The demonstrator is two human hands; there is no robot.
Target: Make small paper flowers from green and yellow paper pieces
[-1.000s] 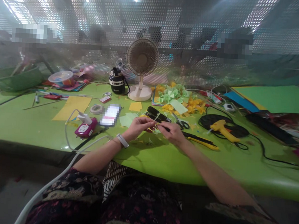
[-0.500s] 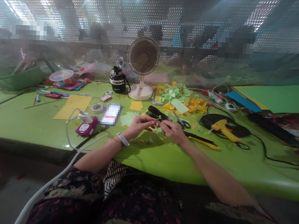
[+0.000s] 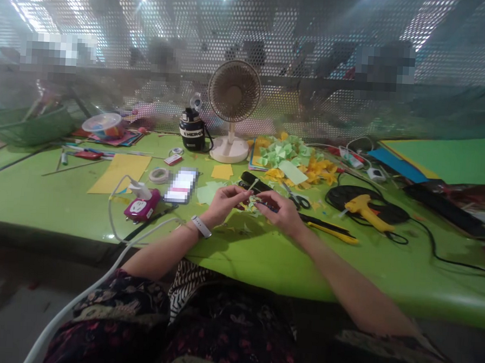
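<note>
Both my hands meet over the green table (image 3: 263, 258) near its middle. My left hand (image 3: 224, 203), with a white watch on the wrist, pinches a small piece of pale green and yellow paper (image 3: 252, 203). My right hand (image 3: 280, 211) is closed in a pinch on the same small paper piece from the right. A thin pale stick (image 3: 253, 185) pokes up between the two hands. Black-handled scissors (image 3: 295, 198) lie just behind my right hand.
A desk fan (image 3: 232, 110), a black jar (image 3: 191, 131), a phone (image 3: 181, 185), tape roll (image 3: 158, 175) and pink plug (image 3: 140, 207) stand left and behind. Folded green and yellow papers (image 3: 292, 157), a yellow glue gun (image 3: 363, 208) and a yellow cutter (image 3: 331, 229) lie right.
My hands stayed together and shifted only slightly. The fingers have re-gripped the small paper piece, and the view has drifted a little.
</note>
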